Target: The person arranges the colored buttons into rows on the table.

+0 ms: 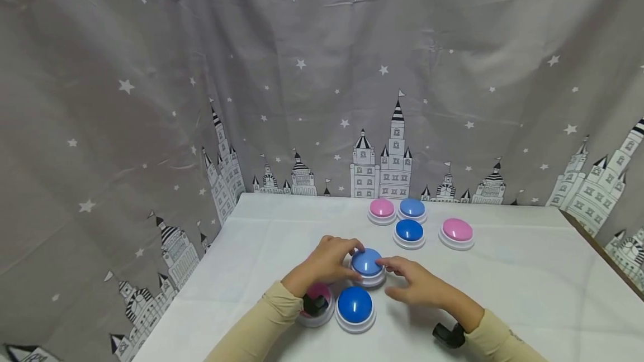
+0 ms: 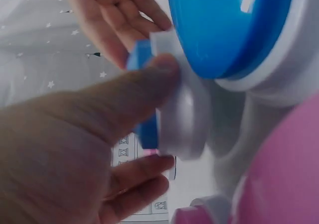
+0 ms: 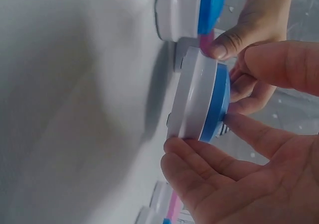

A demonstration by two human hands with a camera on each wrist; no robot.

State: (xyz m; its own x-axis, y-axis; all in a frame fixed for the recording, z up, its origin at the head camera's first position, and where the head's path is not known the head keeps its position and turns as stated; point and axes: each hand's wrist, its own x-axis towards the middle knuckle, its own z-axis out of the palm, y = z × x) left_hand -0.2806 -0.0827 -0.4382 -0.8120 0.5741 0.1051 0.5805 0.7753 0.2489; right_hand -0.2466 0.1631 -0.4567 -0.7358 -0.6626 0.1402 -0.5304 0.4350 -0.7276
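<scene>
A light blue push button (image 1: 367, 262) with a white round base is between the two hands. My left hand (image 1: 329, 258) grips it from the left, thumb on the white base. In the right wrist view the button (image 3: 194, 97) looks tilted, with a shadow on the cloth beside it. My right hand (image 1: 415, 284) touches its right side with the fingertips, the thumb held apart from it. Just in front stands a dark blue button (image 1: 355, 304). A pink button (image 1: 318, 290) sits beside that one, partly hidden by my left wrist.
Farther back on the white-covered table (image 1: 282, 217) stand a pink button (image 1: 382, 208), a light blue one (image 1: 412, 207), a dark blue one (image 1: 410, 230) and another pink one (image 1: 458, 229). A grey curtain (image 1: 322, 71) printed with castles and stars hangs behind.
</scene>
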